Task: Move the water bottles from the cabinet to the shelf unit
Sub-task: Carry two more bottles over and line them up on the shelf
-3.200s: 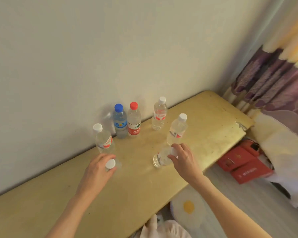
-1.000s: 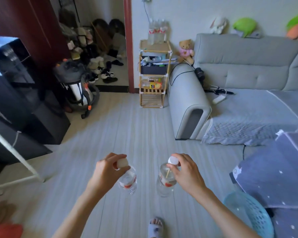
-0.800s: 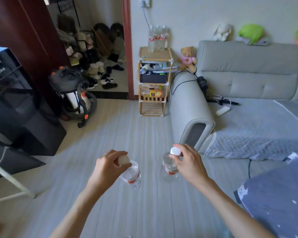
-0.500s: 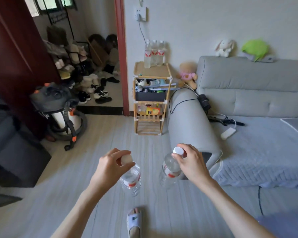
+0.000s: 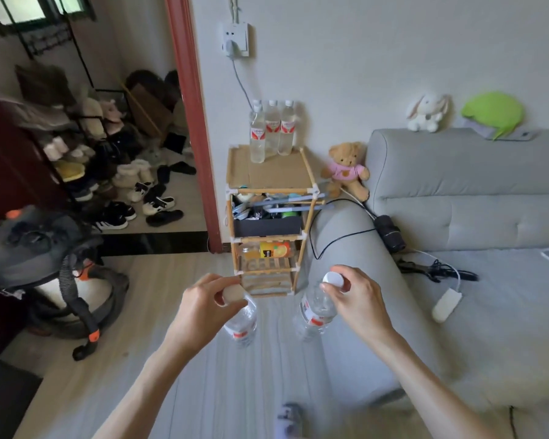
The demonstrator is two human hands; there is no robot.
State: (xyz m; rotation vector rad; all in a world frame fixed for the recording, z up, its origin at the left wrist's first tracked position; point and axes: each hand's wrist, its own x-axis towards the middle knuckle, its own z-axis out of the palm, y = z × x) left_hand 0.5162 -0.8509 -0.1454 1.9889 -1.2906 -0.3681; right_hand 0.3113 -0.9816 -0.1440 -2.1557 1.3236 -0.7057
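Note:
My left hand (image 5: 202, 304) grips the white cap of a clear water bottle (image 5: 242, 324) that hangs below it. My right hand (image 5: 357, 299) holds a second water bottle (image 5: 314, 313) by its cap in the same way. Both bottles have red-and-white labels. Straight ahead stands the wooden shelf unit (image 5: 268, 213) against the wall. Three water bottles (image 5: 271, 129) stand upright at the back of its cardboard-covered top. The cabinet is out of view.
A grey sofa (image 5: 457, 248) fills the right side, its armrest (image 5: 355, 280) right beside the shelf unit. A teddy bear (image 5: 346, 171) sits between them. A vacuum cleaner (image 5: 48, 267) stands at left, with shoes (image 5: 133, 198) beyond the doorway. My slippered foot (image 5: 289, 419) shows below.
I lifted both bottles off the yellow cabinet top, turned into the room and walked toward the shelf unit, which now looks larger and closer. Both hands keep their grip.

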